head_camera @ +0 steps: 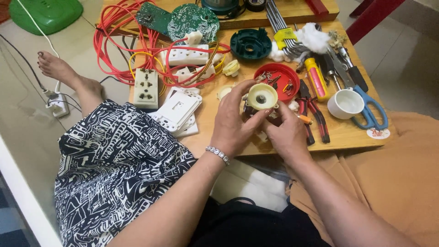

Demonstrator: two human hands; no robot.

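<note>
My left hand (234, 120) and my right hand (284, 132) together hold a small motor part with a round cream-coloured cap (262, 96) and a metal centre, just above the low wooden table (347, 132). Left fingers wrap its left side and the thumb rests under the cap. Right fingers grip it from below and the right. A bead bracelet (217, 154) circles my left wrist.
Red lid with screws (280, 77), red-handled pliers (315, 114), yellow screwdriver (315, 77), white cup (345, 103), blue scissors (370, 107), hex keys (281, 27), dark green round cover (250, 44), white sockets (146, 88), switch plates (177, 110), red wires (114, 41), green circuit boards (183, 18).
</note>
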